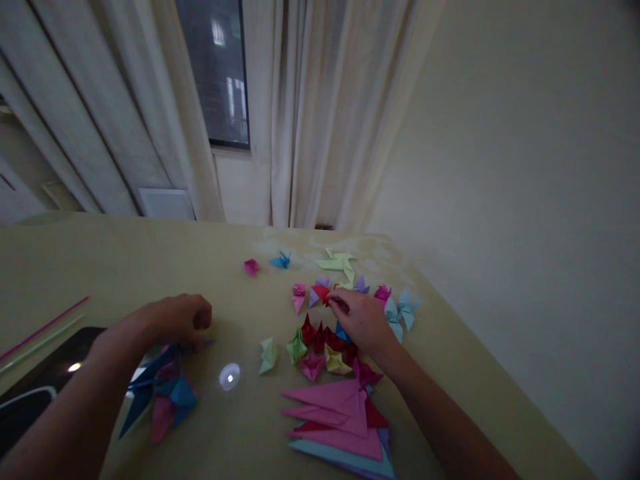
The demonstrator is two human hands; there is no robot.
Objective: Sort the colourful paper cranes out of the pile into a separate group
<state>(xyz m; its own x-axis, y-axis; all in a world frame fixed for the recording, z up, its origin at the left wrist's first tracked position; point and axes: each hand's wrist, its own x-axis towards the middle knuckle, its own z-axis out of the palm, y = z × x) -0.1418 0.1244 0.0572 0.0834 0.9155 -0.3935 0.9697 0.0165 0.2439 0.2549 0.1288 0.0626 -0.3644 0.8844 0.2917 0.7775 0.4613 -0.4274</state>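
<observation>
My right hand reaches into a cluster of small folded paper figures and pinches a red origami piece between thumb and fingertips. Close around it lie a pink folded piece, dark red ones and light blue ones. On the left, my left hand is curled low over the table, its fingertips hidden beneath it. A small bluish paper tip shows under those fingers; whether they grip it is unclear. Blue folded paper and pink folded paper lie just below that hand.
Long folded pink paper pieces are stacked at front centre. A clear round disc lies between my arms. Pink and pale green sticks lie left, beside a dark shiny object. Curtains hang behind the table.
</observation>
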